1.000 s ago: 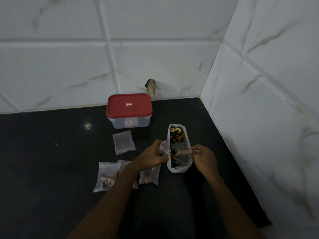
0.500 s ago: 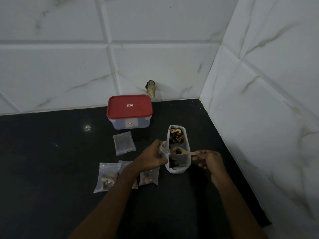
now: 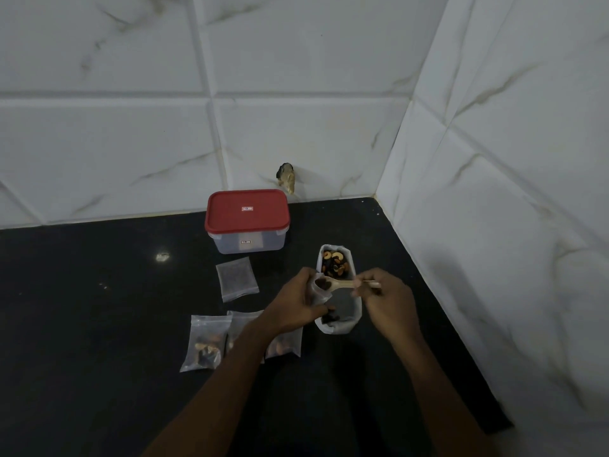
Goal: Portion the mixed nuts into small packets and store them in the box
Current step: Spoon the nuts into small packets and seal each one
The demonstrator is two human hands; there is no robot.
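Black counter [image 3: 99, 324], tiled corner [image 3: 389, 143]

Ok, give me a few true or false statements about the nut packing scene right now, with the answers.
1. The clear plastic box with the red lid has its lid on. True.
2. The right hand holds the wooden spoon. True.
3. The left hand lies flat on the black counter. False: it holds a small clear packet at the spoon's bowl.
4. The filled packets sit inside the box. False: filled clear packets lie on the counter beside the left forearm.
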